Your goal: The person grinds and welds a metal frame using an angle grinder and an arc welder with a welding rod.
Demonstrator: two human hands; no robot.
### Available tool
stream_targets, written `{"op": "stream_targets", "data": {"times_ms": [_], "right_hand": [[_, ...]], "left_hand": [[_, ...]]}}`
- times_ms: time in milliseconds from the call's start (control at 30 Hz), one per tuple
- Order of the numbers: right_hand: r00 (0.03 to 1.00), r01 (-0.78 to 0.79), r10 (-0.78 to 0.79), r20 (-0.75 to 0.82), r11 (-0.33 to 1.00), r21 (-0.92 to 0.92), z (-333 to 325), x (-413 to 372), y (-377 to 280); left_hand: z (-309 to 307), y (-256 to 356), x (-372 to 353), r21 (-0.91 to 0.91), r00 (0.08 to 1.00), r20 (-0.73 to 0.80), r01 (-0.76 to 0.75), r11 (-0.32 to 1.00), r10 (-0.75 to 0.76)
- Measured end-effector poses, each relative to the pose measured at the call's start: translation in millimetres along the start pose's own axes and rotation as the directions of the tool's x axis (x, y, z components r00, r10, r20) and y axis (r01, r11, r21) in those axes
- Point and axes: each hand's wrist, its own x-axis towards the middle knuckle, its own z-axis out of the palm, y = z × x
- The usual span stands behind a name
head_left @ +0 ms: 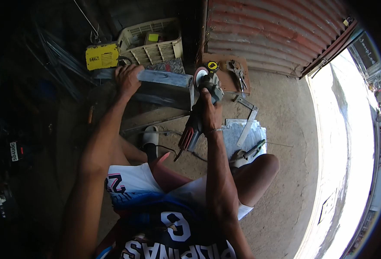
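My right hand [212, 114] is wrapped round the body of an angle grinder [193, 131], its disc [200, 77] up at the far end. The disc is right at the right end of a long grey metal piece [164, 78]. Over the left end of that metal piece, my left hand [128, 80] is closed, fingers curled across its top edge. A wider grey metal face [164, 96] shows below the bright upper strip. From the grinder's rear a dark cord runs down near my legs.
A yellow DeWalt box [102, 56] and a cream plastic crate [150, 52] stand behind the metal. On a small wooden board [228, 62] lie a tape measure [212, 66] and locking pliers [236, 73]. A metal square [247, 121] and a cut metal sheet [236, 134] lie at right.
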Motion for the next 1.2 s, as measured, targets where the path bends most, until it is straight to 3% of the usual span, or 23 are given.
{"op": "stream_targets", "data": {"times_ms": [67, 100, 167, 367, 467, 667, 800, 900, 1100, 1167, 1200], "right_hand": [[0.997, 0.077, -0.081, -0.017, 0.980, -0.183, -6, 10, 6], [0.996, 0.079, -0.084, -0.017, 0.980, -0.183, -8, 12, 7], [0.967, 0.131, -0.224, -0.122, 0.847, -0.516, -10, 18, 6], [0.925, 0.219, -0.363, -0.111, 0.749, -0.625, -6, -1, -10], [0.931, 0.205, -0.348, -0.109, 0.748, -0.631, -3, -5, -16], [0.937, 0.199, -0.330, -0.112, 0.771, -0.605, -4, -3, -10], [0.938, 0.199, -0.327, -0.115, 0.779, -0.595, -8, 2, -2], [0.907, 0.214, -0.399, -0.134, 0.712, -0.669, -10, 4, 4], [0.934, 0.285, -0.347, -0.090, 0.872, -0.399, -10, -5, 0], [0.974, 0.129, -0.180, -0.136, 0.938, -0.321, -16, -10, -2], [0.979, 0.126, -0.159, -0.126, 0.963, -0.238, -17, -12, -2]], "left_hand": [[1, 0, 0, 0.005, 1.000, 0.003, -0.002, 1.000, 0.002], [-1, 1, 0, 0.003, 1.000, 0.012, 0.005, 1.000, -0.005], [-4, 3, 0, 0.002, 1.000, 0.014, 0.015, 1.000, -0.015], [3, -2, 0, -0.024, 0.999, -0.037, -0.017, 1.000, 0.016], [3, -2, 3, -0.021, 1.000, 0.004, 0.011, 1.000, -0.011], [9, -5, 2, -0.040, 0.997, -0.076, -0.022, 0.999, 0.019], [4, -2, 5, -0.020, 1.000, -0.008, -0.002, 1.000, 0.001], [2, -1, 3, -0.002, 1.000, 0.024, 0.009, 1.000, -0.009], [4, -13, 14, -0.021, 0.998, 0.000, -0.067, 0.998, 0.067], [-3, -10, 14, -0.014, 0.994, -0.052, -0.102, 0.995, 0.101], [-4, -8, 11, -0.001, 0.991, -0.079, -0.112, 0.994, 0.112]]}}
